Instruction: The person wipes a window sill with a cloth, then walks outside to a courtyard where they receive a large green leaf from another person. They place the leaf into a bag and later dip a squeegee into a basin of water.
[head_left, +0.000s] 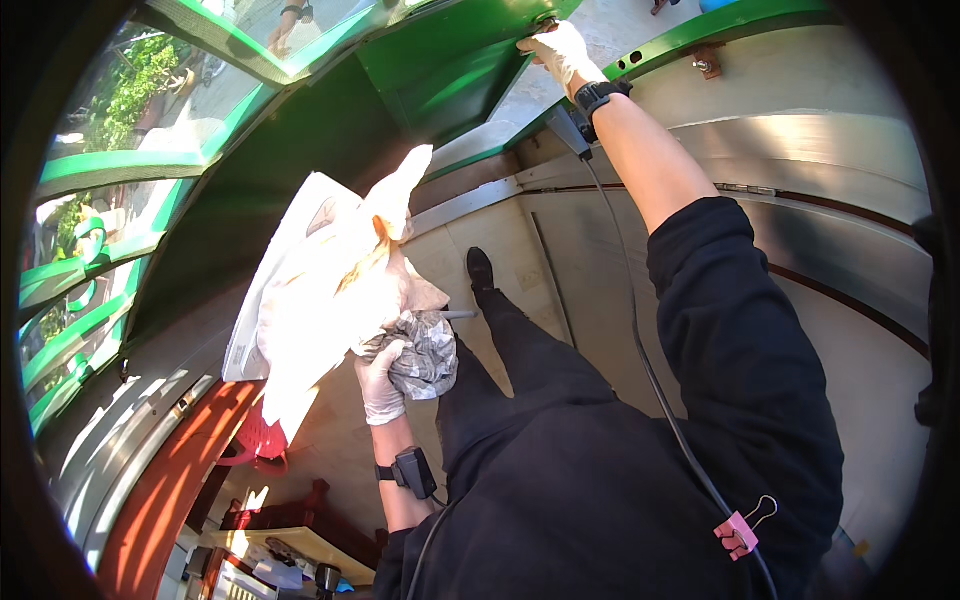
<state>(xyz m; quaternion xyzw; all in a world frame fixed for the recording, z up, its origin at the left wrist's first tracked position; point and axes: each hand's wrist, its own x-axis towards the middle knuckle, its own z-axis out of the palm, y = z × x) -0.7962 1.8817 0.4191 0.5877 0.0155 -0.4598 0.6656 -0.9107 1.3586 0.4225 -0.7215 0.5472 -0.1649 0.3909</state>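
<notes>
My left hand (384, 382), in a thin whitish glove, is closed on a crumpled grey-and-white patterned cloth (424, 356). Against and above that cloth is a bundle of pale, sunlit material (330, 277), partly overexposed, with a flat white piece (259, 300) along its left side. What exactly the bundle consists of cannot be told. My right hand (559, 49), gloved too, reaches to the top of the view and grips the latch or handle (546, 25) at the edge of a green metal door (450, 75). Its fingers partly hide that fitting.
Green window bars (120, 161) curve along the left. On the right stand metal panels (817, 150) beside the green door frame (675, 49). Below left are a red plastic basket (262, 439) and a wooden cabinet (300, 536) bearing small items. A cable (626, 255) hangs along my right arm.
</notes>
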